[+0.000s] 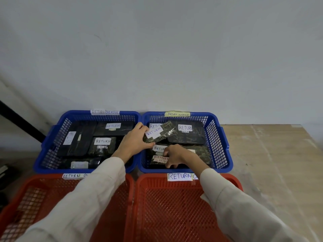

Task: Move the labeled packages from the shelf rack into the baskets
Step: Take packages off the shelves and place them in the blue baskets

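Two blue baskets stand side by side against the wall, the left one [52, 137] and the right one [222, 145], each holding several dark packages with white "RETURN" labels. My left hand [134, 138] reaches over the shared rims and grips one dark labeled package [160, 132], tilted above the right blue basket. My right hand [174, 155] is low inside the same basket, its fingers curled on a package with a red-lettered label [158, 159]. Two red baskets, the left [35, 194] and the right [174, 206], sit nearer to me with nothing visible in them.
A wooden board surface [271, 163] stretches to the right of the baskets. A plain wall [157, 58] rises right behind the blue baskets. A dark diagonal bar [21, 123] crosses the far left. Paper tags are taped to the basket rims.
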